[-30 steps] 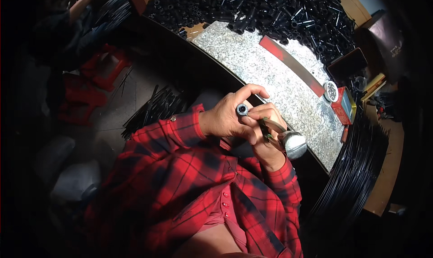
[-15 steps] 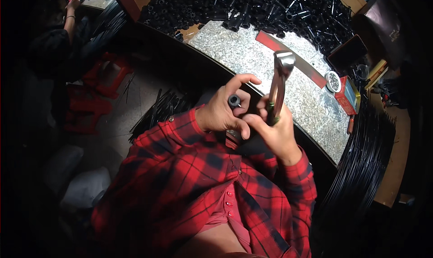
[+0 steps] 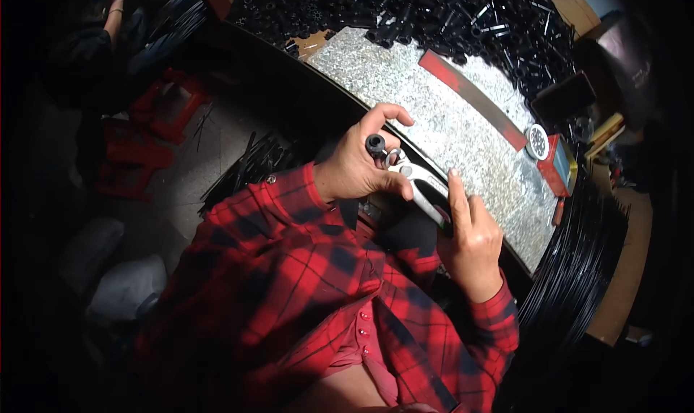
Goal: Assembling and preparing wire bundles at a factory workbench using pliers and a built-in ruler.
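Observation:
My left hand (image 3: 353, 165) is curled around a short black tubular piece (image 3: 375, 145), whose round open end faces up. The index finger arches over it, and the thumb reaches forward below. In my right hand (image 3: 471, 243) are silver pliers (image 3: 419, 182), held by the handles, with the index finger stretched along them. Their head lies against my left fingers, right beside the tubular piece. Whether the jaws grip anything is hidden. Both hands are just in front of the speckled worktop (image 3: 499, 189).
A heap of black tubular parts (image 3: 405, 12) covers the worktop's far side. On the worktop lie a red-and-grey flat bar (image 3: 473, 99), a white round dial (image 3: 536, 141) and a red box (image 3: 555, 169). Long black rods (image 3: 578, 261) hang at the right. Red stools (image 3: 170, 109) and a person's arm (image 3: 114, 15) are left.
My right hand has turned the pliers from pointing up and away to pointing left, bringing their head to the tubular piece. It has also moved down and right. My left hand stays nearly in place.

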Demonstrator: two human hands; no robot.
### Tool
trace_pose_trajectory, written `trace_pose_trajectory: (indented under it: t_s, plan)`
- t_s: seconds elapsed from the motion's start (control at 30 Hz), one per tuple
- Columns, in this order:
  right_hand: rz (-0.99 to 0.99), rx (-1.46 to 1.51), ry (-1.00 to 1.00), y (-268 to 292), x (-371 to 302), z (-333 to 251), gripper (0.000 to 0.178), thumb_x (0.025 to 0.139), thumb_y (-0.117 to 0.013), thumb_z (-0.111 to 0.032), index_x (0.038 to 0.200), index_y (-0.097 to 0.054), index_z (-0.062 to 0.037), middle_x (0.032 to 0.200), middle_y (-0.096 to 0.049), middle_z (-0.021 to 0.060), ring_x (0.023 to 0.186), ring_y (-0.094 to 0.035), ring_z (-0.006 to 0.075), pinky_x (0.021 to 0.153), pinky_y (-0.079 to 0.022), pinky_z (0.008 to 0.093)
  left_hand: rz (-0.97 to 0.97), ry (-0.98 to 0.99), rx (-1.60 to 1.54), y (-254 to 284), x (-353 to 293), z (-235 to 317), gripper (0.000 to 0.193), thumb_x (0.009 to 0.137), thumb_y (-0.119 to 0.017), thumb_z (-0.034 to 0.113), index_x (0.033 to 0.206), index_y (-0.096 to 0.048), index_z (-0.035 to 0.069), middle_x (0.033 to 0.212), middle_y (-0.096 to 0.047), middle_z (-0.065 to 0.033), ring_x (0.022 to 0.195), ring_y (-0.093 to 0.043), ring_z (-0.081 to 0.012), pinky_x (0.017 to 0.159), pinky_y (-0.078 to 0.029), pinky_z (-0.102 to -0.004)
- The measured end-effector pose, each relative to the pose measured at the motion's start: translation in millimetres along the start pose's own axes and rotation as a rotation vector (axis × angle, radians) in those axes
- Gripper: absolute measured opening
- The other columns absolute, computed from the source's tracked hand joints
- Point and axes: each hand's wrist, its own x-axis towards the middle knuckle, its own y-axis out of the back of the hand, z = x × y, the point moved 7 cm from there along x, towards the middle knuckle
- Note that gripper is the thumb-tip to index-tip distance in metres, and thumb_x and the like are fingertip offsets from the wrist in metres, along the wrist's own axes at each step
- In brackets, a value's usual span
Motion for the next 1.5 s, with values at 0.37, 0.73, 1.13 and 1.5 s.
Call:
trace_pose_trajectory:
  t_s: [0.37, 0.73, 1.13, 1.5]
  plan:
    - [0.161, -0.319, 0.051, 11, -8, -2, 0.059, 0.078, -0.064, -0.015, 0.132, -0.042, -0.0060, 0.072, -0.040, 0.0083, 0.061, -0.044, 0.0226, 0.052, -0.036, 0.0334, -0.088, -0.007, -0.019, -17, -6, 1, 0.082, 0.056, -0.084, 0.035, 0.114, -0.035, 0.004, 0.059, -0.051, 0.0047, 0.055, -0.040, 0.0006, 0.048, -0.029, -0.0160]
    - [-0.056, -0.155, 0.000, 16, -2, -3, 0.067, 0.073, -0.065, -0.007, 0.134, -0.038, -0.0042, 0.075, -0.046, 0.0131, 0.060, -0.048, 0.0294, 0.054, -0.040, 0.0377, 0.004, -0.095, 0.064, -12, -10, 3, 0.079, 0.058, -0.086, 0.028, 0.113, -0.035, 0.005, 0.057, -0.042, 0.0055, 0.055, -0.039, -0.0014, 0.049, -0.033, -0.0180]
    - [0.003, -0.164, 0.011, 29, -8, -8, 0.071, 0.066, -0.063, 0.003, 0.133, -0.041, -0.0061, 0.080, -0.049, 0.0157, 0.064, -0.053, 0.0317, 0.055, -0.044, 0.0389, -0.089, 0.075, -0.150, -13, -8, 8, 0.079, 0.054, -0.089, 0.023, 0.113, -0.039, 0.009, 0.063, -0.040, 0.0093, 0.059, -0.036, 0.0005, 0.052, -0.031, -0.0165]
    - [-0.099, -0.094, 0.002, 27, -12, -18, 0.063, 0.070, -0.058, 0.004, 0.131, -0.044, -0.0062, 0.076, -0.047, 0.0146, 0.060, -0.052, 0.0293, 0.052, -0.043, 0.0384, -0.142, 0.024, 0.007, -18, -10, 5, 0.064, 0.065, -0.081, 0.015, 0.110, -0.037, 0.006, 0.059, -0.039, 0.0083, 0.056, -0.036, 0.0013, 0.051, -0.030, -0.0155]
